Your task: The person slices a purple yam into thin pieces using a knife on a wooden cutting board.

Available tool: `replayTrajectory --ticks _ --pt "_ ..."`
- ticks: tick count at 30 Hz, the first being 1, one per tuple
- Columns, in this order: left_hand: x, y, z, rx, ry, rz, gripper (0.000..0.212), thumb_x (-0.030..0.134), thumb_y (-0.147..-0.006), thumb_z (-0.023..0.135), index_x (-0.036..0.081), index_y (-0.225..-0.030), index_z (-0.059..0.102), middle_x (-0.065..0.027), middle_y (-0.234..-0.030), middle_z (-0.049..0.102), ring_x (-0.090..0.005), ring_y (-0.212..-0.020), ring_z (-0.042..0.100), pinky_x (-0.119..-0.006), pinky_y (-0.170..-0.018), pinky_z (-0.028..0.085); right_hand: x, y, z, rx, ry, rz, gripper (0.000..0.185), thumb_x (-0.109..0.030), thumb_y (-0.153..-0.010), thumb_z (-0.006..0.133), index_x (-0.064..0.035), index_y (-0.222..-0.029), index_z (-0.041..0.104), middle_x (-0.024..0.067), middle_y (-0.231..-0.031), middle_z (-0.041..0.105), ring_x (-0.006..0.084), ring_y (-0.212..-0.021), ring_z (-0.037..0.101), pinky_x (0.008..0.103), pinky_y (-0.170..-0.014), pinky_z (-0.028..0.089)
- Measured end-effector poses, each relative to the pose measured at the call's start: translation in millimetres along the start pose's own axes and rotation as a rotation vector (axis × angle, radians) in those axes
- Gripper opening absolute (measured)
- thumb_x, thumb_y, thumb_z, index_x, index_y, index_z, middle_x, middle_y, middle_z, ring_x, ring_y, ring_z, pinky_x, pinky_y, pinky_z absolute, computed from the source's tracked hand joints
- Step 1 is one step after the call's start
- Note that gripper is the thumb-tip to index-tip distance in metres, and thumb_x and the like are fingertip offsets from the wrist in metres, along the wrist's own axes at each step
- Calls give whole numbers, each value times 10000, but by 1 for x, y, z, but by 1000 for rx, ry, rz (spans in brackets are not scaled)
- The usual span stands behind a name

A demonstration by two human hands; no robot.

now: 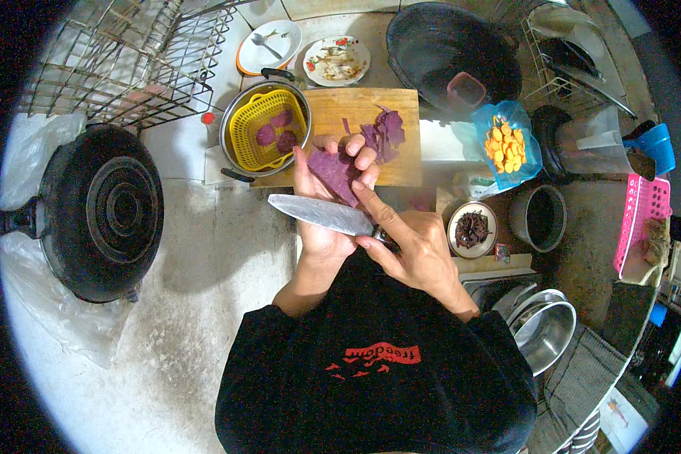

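Observation:
My left hand (323, 227) is closed around a piece of purple root vegetable (335, 173), its fingers curled over the far side. My right hand (420, 244) grips the dark handle of a kitchen knife (318, 214), with the forefinger stretched towards the vegetable. The blade points left, just on the near side of the piece. Beyond the hands lies a wooden cutting board (329, 108) with thin purple peelings (385, 133) on it. At its left, a yellow plastic basket (241, 136) holding several purple pieces (265, 134) sits inside a metal pot (224, 122).
A large black pan (142, 227) stands at left, below a wire rack (176, 102). Two used plates (312, 76) and a big dark basin (425, 51) stand behind. At right are orange slices (506, 144) in a blue bag (533, 159), a small bowl (453, 230) and metal bowls (564, 335).

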State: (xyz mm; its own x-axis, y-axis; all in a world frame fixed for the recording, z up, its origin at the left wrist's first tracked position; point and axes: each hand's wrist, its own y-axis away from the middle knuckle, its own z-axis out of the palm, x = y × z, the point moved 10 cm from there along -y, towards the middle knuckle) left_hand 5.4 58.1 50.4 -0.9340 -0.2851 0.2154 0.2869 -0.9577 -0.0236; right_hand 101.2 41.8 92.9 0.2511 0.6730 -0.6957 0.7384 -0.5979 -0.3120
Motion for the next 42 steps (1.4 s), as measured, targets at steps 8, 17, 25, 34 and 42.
replayTrajectory --ticks 8,17,25,34,42 --pt "0 1 1 4 0 -3 331 441 -978 426 111 -950 453 -66 -949 402 -172 -831 405 -286 -723 398 2 2 2 9 1 -6 610 -328 -842 658 -80 -1367 474 77 -536 517 250 -458 530 382 -466 429" --pt "3 7 2 16 -58 51 368 477 -982 387 113 -951 431 -58 -924 408 -172 -823 407 -281 -733 381 3 5 5 -28 -16 19 599 -342 -847 644 -126 -1379 473 83 -546 527 245 -459 533 383 -470 444" --pt "1 11 0 18 -79 72 354 452 -991 374 105 -968 439 -55 -914 403 -169 -816 393 -289 -749 367 0 5 1 -25 7 19 597 -367 -845 637 -146 -1376 480 78 -581 555 242 -470 547 374 -470 451" --pt "-4 14 1 17 -107 66 307 408 -976 416 104 -982 452 -38 -919 386 -157 -815 386 -294 -743 356 2 3 -1 -27 38 37 581 -355 -852 632 -150 -1374 480 91 -604 583 265 -481 565 382 -476 454" --pt "-15 17 3 3 -45 11 378 448 -1004 311 99 -1019 454 -52 -962 413 -174 -891 401 -313 -820 371 -4 -2 -7 -94 107 2 616 -372 -859 615 -133 -1399 438 94 -536 524 267 -452 540 384 -467 443"
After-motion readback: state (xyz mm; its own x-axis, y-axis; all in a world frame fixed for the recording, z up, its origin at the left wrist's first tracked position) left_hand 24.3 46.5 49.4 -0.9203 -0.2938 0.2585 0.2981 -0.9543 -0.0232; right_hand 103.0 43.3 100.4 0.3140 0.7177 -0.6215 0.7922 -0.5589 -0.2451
